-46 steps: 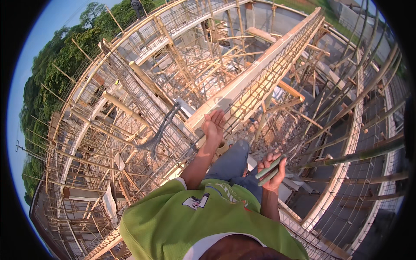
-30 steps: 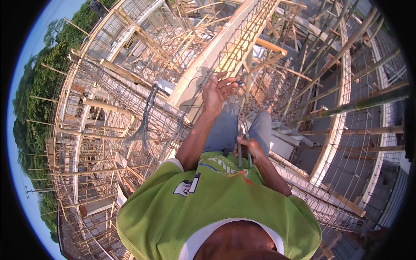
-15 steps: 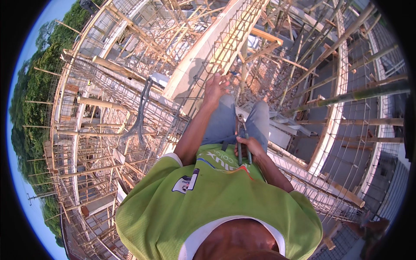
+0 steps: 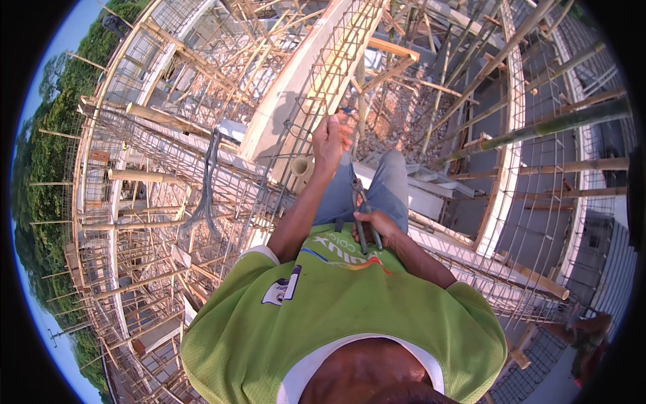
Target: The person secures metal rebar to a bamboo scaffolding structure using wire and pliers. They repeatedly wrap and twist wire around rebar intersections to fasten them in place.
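Observation:
My left hand [image 4: 328,143] is raised beside the rebar cage [image 4: 331,75] that lies along a concrete beam form. Its fingers are curled together, and whatever they may pinch is too small to make out. In front of my waist, my right hand [image 4: 378,227] wraps round the handles of metal pincers [image 4: 357,190]. Their jaws point away from me, over my thighs. A thin wire loop [image 4: 289,126] sticks out from the cage, left of my left hand. Below that, a round hollow tube end [image 4: 301,166] shows beside my left forearm.
A hank of grey tie wire [image 4: 210,178] hangs over the bars at left. Bamboo poles [image 4: 558,131] cross the right side above a lower level. Rubble [image 4: 397,111] lies far below, beyond my knees. Another person [image 4: 589,343] is partly visible at lower right.
The whole view has shifted a little. My left hand's fingers have drawn closer together, and the tube end beside my forearm has come into sight. The pincers, still in my right hand, lean more leftward.

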Demonstrator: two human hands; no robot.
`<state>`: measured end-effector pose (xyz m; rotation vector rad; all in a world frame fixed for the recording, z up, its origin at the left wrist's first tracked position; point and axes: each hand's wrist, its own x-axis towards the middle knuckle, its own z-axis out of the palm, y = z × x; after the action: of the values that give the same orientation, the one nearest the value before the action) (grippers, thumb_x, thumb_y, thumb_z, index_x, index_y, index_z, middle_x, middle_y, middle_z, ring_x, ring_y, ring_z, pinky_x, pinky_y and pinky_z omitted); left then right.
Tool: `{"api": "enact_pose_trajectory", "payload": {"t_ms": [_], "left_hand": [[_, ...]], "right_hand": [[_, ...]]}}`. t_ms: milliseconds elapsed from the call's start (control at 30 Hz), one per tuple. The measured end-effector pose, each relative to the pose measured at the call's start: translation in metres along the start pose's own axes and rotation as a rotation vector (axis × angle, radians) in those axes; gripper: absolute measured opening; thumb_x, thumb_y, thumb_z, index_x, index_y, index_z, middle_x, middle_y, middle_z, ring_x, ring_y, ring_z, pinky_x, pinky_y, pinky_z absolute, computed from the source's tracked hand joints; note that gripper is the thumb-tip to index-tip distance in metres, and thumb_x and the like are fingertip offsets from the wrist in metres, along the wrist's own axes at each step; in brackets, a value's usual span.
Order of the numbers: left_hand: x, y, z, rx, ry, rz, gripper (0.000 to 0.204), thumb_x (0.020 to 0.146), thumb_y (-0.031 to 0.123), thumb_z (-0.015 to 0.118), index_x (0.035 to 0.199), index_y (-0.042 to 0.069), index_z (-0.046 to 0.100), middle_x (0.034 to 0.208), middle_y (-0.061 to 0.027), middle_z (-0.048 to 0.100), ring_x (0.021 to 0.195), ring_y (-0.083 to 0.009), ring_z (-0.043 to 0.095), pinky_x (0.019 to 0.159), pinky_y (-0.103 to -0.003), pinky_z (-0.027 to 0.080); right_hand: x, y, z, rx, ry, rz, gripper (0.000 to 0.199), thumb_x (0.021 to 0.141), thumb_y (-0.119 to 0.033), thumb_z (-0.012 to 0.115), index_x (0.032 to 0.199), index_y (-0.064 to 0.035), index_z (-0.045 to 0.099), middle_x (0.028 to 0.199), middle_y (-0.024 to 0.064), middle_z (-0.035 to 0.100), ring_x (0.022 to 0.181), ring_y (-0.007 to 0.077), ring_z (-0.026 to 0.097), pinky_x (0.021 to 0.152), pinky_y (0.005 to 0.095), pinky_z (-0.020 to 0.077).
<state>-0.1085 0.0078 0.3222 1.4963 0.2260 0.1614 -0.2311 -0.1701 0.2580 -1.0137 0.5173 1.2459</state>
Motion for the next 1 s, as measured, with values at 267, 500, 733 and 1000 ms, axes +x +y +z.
{"api": "enact_pose_trajectory", "payload": {"t_ms": [267, 500, 733, 1000], "left_hand": [[0.042, -0.026, -0.010, 0.257, 0.409, 0.270, 0.043, 0.105, 0.031, 0.034, 0.118, -0.002, 0.059, 0.090, -0.0106, 0.063, 0.072, -0.0181, 0.063, 0.067, -0.032, 0.050], [0.061, -0.013, -0.028, 0.007, 0.239, -0.047, 0.045, 0.105, 0.035, 0.036, 0.104, -0.002, 0.060, 0.069, -0.0041, 0.054, 0.056, -0.0094, 0.050, 0.052, -0.025, 0.041], [0.086, 0.005, -0.053, -0.052, 0.519, 0.402, 0.032, 0.103, 0.028, 0.043, 0.091, 0.001, 0.055, 0.061, -0.0006, 0.046, 0.051, -0.0078, 0.042, 0.046, -0.025, 0.034], [0.070, 0.024, -0.160, -0.621, 0.783, 0.065, 0.015, 0.100, 0.013, 0.039, 0.097, 0.004, 0.051, 0.064, -0.0018, 0.047, 0.044, -0.0097, 0.038, 0.034, -0.025, 0.028]], "right_hand": [[-0.012, -0.005, 0.001, -0.101, 0.028, -0.072, 0.034, 0.091, -0.029, 0.063, 0.085, 0.0036, 0.060, 0.072, 0.0158, 0.065, 0.059, 0.0268, 0.067, 0.052, 0.0362, 0.0538], [-0.006, -0.009, 0.001, -0.192, -0.014, -0.045, 0.034, 0.091, -0.029, 0.063, 0.086, 0.0043, 0.061, 0.073, 0.0158, 0.066, 0.059, 0.0259, 0.068, 0.050, 0.0343, 0.0531], [-0.002, -0.001, -0.008, 0.024, -0.056, -0.057, 0.031, 0.091, -0.028, 0.064, 0.087, 0.0026, 0.062, 0.075, 0.0152, 0.067, 0.061, 0.0241, 0.067, 0.055, 0.0330, 0.0547], [0.003, 0.005, -0.017, 0.514, -0.231, -0.246, 0.024, 0.094, -0.027, 0.062, 0.089, -0.0038, 0.059, 0.082, 0.0098, 0.062, 0.068, 0.0208, 0.062, 0.062, 0.0321, 0.0524]]}}
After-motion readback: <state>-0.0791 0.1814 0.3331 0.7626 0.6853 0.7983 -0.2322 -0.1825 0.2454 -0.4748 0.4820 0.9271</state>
